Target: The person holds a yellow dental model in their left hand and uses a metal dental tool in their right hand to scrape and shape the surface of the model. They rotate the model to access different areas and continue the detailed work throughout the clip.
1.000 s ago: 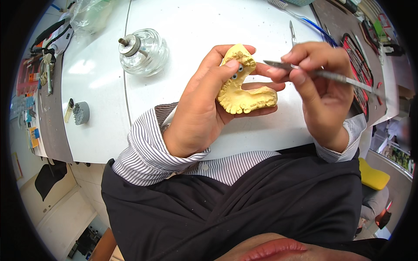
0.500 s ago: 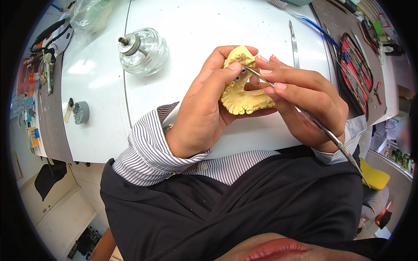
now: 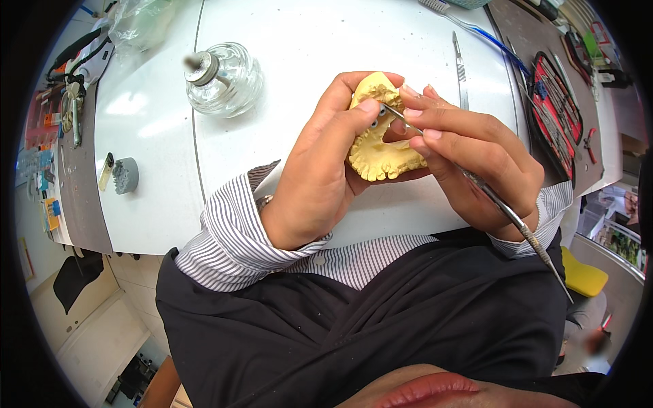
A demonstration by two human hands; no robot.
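Observation:
A yellow plaster dental model (image 3: 381, 160) with a row of teeth along its near edge is held in my left hand (image 3: 316, 160). My left thumb presses beside small grey ringed inserts (image 3: 373, 124) set in the model. In my right hand (image 3: 479, 146) is a thin metal dental carver (image 3: 500, 204), held like a pen. Its tip touches the model close to the upper insert, next to my left thumb. The carver's far end reaches down to the right, past my sleeve. My left fingers behind the model are mostly hidden.
A glass spirit burner (image 3: 228, 81) stands left of my hands. A small grey cast (image 3: 126, 175) lies farther left. Beyond my right hand are a scalpel (image 3: 460, 68), a blue-handled brush (image 3: 476, 32) and an open red tool case (image 3: 554, 109). A plastic bag (image 3: 143, 24) sits at the far left.
The model has tilted and shifted very slightly within my left hand. The carver's tip has moved a little, and its far end has dropped slightly. Both hands keep their grips.

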